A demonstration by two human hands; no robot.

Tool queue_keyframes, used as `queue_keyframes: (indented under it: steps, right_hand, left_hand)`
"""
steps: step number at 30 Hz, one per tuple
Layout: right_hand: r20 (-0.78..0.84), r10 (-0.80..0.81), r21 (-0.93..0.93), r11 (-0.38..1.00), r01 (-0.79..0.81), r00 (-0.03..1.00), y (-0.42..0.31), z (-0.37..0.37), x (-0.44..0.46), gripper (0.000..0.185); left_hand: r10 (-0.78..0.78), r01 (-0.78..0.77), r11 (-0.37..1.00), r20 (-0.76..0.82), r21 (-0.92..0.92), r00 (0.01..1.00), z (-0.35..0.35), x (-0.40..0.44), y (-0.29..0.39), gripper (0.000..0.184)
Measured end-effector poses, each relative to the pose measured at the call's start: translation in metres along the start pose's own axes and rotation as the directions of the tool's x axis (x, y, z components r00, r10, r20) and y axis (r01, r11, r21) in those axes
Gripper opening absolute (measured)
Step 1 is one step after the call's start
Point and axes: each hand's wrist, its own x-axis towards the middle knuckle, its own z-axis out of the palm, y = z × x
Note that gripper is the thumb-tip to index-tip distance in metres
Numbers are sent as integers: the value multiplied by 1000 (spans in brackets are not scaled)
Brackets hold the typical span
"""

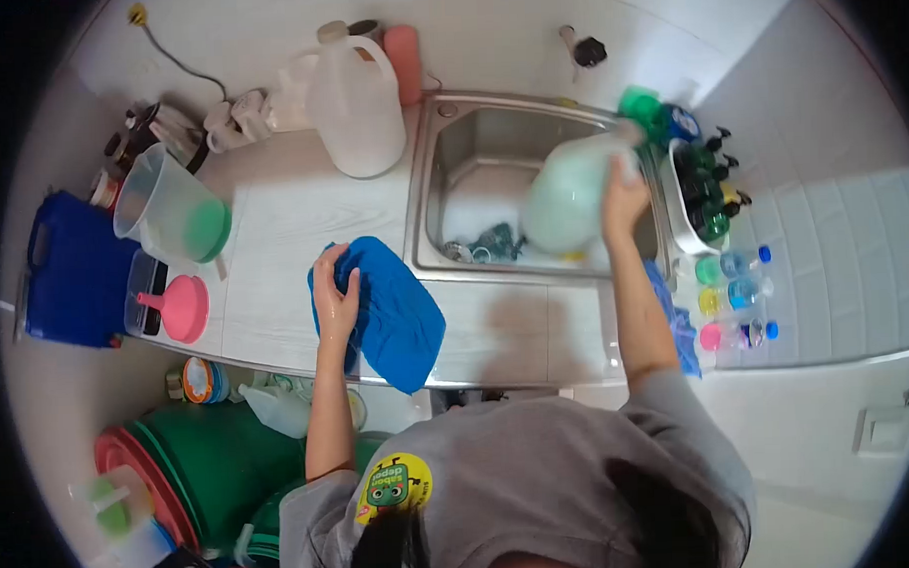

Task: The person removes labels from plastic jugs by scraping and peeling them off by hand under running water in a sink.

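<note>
My left hand (337, 293) is closed on the edge of a blue cloth (401, 316), which lies spread on the counter and hangs slightly past its front edge. With my right hand (626, 200) I grip a large jug (570, 195) by its handle side. The jug is pale green, blurred by motion and tilted over the right part of the steel sink (421, 200). Its neck points toward the back right. Dark green scrubbing material (498, 242) and whitish suds lie at the sink's bottom.
Behind the cloth stands a capped white jug (357, 122). To the left are a clear measuring pitcher (151, 194), a pink funnel (185, 307) and a blue case (79, 272). Right of the sink are a white tray (680, 216) of pump bottles and several small bottles (740, 296).
</note>
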Motion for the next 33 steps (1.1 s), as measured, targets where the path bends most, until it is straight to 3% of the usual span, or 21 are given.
queue_keyframes:
  steps: [2,4,5,7,9,10,12,14,17,22,33]
  right_hand:
    - [-112,-195,184,960,213,974,21,18,-8,35]
    - [-119,-59,143,987,76,991,-20,-22,14,34]
    - [-79,-20,253,967,39,997,-26,-36,32,28]
    - [-56,-9,641,766,43,998,-53,-58,58,24]
    - [-70,-19,791,608,67,997,-70,-71,67,24]
    - [-78,-24,791,606,77,997,-55,-67,76,24]
    - [-94,199,869,495,-17,975,-1,-55,92,24]
    - [-42,267,891,445,-85,963,9,-37,90,25]
    - [166,432,928,235,-288,886,4,-9,37,27]
    - [558,583,802,-196,-565,590,64,26,50,32]
    - [869,254,495,-402,-771,425,168,119,32,42]
  left_hand:
    - [47,-47,999,-15,26,999,6,19,-1,32]
    - [1,-1,1000,7,-4,1000,3,7,2,32]
    - [-20,20,999,-8,-30,1000,2,10,4,32]
    - [-50,45,995,-64,-87,997,6,24,9,32]
    - [-40,34,995,-54,-95,998,11,26,15,32]
    - [-29,24,995,-51,-98,998,15,28,19,32]
    - [-8,4,995,-37,-102,999,21,31,27,32]
    - [-31,27,988,-27,-149,999,27,26,29,32]
    - [-110,104,960,-10,-259,994,30,27,24,30]
    - [-211,179,916,-51,-358,976,14,24,32,30]
    - [-228,178,910,-95,-374,969,7,30,32,31]
